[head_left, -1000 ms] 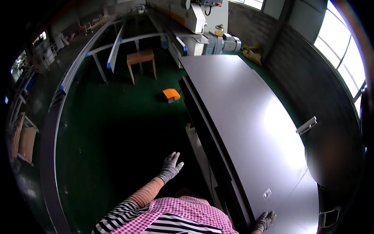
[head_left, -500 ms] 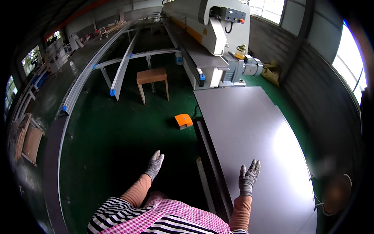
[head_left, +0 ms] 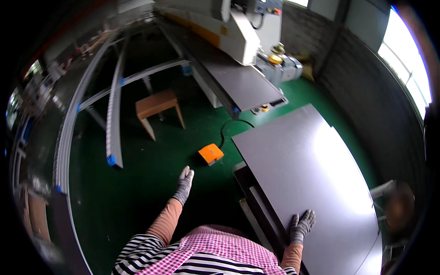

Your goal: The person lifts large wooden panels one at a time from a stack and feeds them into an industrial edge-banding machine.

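Note:
My right hand point(head_left: 302, 226), in a grey knitted glove, lies flat with its fingers stretched on the large grey panel point(head_left: 293, 165) to my right. The panel has a smooth, shiny top and a straight left edge. Over the dark green floor hangs my left hand point(head_left: 184, 187), gloved the same way, fingers extended and nothing in them. Ahead of it on the floor is an orange foot pedal point(head_left: 211, 154) with a dark cable. A dark support frame point(head_left: 259, 197) shows beneath the panel's left edge.
Beyond a gap from the panel stands a long white and yellow machine point(head_left: 243, 41) with a dark bed point(head_left: 247, 87) and a motor point(head_left: 288, 68). A brown wooden stool point(head_left: 156, 103) and metal rails with blue ends point(head_left: 114, 137) are at left. A wall with windows point(head_left: 403, 55) runs along the right.
The panel's far end now stands apart from the machine bed, with floor showing between them. My right hand is lower in view, flat on the panel. The whole view has shifted.

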A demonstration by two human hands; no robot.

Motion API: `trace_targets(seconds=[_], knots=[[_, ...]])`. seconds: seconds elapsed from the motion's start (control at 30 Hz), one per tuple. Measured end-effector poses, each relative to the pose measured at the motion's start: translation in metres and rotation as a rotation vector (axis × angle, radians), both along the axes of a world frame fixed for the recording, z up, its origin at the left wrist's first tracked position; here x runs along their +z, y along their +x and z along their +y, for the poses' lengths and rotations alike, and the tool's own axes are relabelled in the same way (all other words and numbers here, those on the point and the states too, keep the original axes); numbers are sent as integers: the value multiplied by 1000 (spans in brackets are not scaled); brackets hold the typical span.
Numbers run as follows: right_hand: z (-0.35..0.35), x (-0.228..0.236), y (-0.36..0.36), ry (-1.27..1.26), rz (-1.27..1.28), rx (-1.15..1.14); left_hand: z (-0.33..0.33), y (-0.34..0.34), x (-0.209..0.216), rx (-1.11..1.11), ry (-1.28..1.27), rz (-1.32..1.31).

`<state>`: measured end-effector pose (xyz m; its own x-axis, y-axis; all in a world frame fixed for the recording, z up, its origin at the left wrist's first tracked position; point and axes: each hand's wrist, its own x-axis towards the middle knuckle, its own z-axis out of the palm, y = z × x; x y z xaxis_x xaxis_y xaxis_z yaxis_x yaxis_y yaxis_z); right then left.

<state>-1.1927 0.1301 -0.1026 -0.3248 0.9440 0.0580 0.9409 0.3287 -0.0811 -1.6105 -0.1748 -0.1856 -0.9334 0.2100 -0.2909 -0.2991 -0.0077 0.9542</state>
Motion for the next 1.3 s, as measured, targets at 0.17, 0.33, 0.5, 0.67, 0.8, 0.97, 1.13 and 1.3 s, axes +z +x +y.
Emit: trace_targets(seconds=[0.17,0.33,0.5,0.67,0.8,0.97,1.13,1.3], knots=[[1,-2,-4,79,30,27,54,-46,7,-94,33,-24],[3,8,-8,64,73,3,93,-63,38,-150,4,-62],[2,16,-10,107,168,-6,117,-93,66,-256,-235,422],[3,16,1,186,303,-110,168,-128,100,-374,-589,721],[4,5,0,235,333,-256,205,-193,91,-447,-898,1113],[-1,-8,-3,359,360,-544,264,-218,98,-604,-1045,1447],[-25,-11,-39,386,423,-814,293,-222,121,-854,-1004,1696],[-36,-9,-79,295,400,-847,300,-243,124,-944,-1063,1748]])
